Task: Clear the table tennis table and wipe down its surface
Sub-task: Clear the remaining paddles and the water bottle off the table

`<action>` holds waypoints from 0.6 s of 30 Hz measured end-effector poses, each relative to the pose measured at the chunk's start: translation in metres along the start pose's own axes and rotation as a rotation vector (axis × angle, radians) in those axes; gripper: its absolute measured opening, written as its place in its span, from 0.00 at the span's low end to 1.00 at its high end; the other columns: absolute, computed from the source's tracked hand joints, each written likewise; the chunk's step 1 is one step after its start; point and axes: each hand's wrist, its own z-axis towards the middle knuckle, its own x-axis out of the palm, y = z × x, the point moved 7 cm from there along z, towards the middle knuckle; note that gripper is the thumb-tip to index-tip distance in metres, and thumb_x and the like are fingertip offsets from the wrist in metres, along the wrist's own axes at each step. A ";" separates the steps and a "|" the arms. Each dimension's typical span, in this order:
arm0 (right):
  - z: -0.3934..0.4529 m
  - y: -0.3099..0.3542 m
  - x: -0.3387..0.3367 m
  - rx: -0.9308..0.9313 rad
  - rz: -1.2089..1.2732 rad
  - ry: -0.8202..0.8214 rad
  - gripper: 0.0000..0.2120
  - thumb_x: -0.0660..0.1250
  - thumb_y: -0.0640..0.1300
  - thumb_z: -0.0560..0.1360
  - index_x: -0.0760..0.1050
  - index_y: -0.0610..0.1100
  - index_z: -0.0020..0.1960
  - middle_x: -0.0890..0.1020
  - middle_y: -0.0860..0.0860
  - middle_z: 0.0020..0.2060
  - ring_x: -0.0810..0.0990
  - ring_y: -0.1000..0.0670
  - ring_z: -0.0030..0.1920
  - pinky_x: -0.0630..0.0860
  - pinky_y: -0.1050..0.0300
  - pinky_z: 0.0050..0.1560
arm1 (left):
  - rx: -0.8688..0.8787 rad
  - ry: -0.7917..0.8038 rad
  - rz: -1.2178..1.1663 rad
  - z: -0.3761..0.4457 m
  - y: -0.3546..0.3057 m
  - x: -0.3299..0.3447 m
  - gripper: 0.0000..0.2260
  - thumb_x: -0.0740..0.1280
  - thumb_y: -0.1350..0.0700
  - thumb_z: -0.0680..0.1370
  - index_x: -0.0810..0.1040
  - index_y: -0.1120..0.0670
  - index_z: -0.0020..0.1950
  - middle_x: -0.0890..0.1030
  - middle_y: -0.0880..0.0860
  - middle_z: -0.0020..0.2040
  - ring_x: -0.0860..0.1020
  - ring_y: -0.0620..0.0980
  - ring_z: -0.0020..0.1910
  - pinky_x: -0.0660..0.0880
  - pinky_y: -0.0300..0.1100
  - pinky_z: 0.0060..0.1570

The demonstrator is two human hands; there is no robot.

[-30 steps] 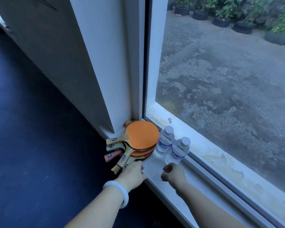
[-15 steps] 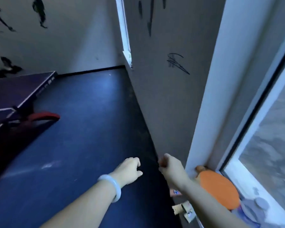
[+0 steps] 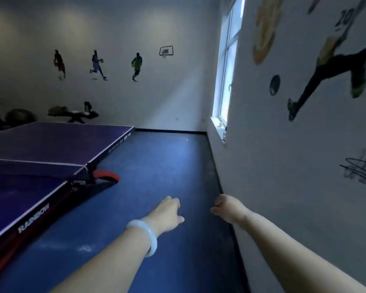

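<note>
Turned away from the window sill: paddles and water bottles are out of view now, and I'm facing down the room along the wall. Both hands came off the sill empty.

Left hand (image 3: 167,212), white bangle (image 3: 143,236) on the wrist, hangs over the blue floor (image 3: 167,166), fingers loosely curled, holding nothing. Right hand (image 3: 227,209) is near the wall (image 3: 283,166), fingers curled in tighter, also nothing in it as far as I can see.

Table tennis table (image 3: 51,142) is to my left, well apart from both hands. Visible part of its top looks bare on both sides of the net (image 3: 36,168); the near left portion is cut off by the frame, so can't confirm all of it. Red net clamp (image 3: 106,176) sticks out past the table's side edge.

One small white ball (image 3: 186,140) sits on the floor near the far wall, below the far window (image 3: 227,66).

Judgement: clearing looks mostly done, wiping not started. No cloth in either hand or in sight.

Risks:
- net clamp juts into my walking path; could snag on it passing the table edge
- loose ball on the floor, easy to step on
- dim room, dust on the dark top will be hard to see, patches could get missed

Containers: none visible, apart from something small and pale on the far window ledge, too small to identify.
</note>
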 end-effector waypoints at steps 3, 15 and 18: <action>0.051 0.014 -0.012 0.015 -0.009 -0.017 0.14 0.63 0.45 0.79 0.75 0.40 0.62 0.80 0.43 0.60 0.78 0.44 0.59 0.69 0.56 0.48 | -0.010 -0.007 0.056 0.047 0.023 -0.033 0.21 0.66 0.47 0.78 0.68 0.53 0.69 0.66 0.53 0.69 0.69 0.55 0.66 0.69 0.48 0.64; 0.317 -0.042 -0.046 0.151 0.111 -0.051 0.25 0.65 0.51 0.80 0.65 0.40 0.72 0.74 0.43 0.68 0.73 0.44 0.67 0.69 0.59 0.58 | 0.102 0.006 0.174 0.321 0.026 -0.083 0.25 0.68 0.44 0.77 0.67 0.54 0.68 0.67 0.55 0.67 0.68 0.56 0.67 0.67 0.49 0.65; 0.405 -0.047 -0.052 0.142 0.144 -0.019 0.25 0.66 0.47 0.79 0.66 0.38 0.71 0.74 0.41 0.67 0.73 0.44 0.67 0.69 0.60 0.58 | 0.086 0.004 0.193 0.397 0.033 -0.102 0.26 0.68 0.44 0.76 0.66 0.54 0.69 0.67 0.55 0.67 0.68 0.57 0.68 0.66 0.49 0.66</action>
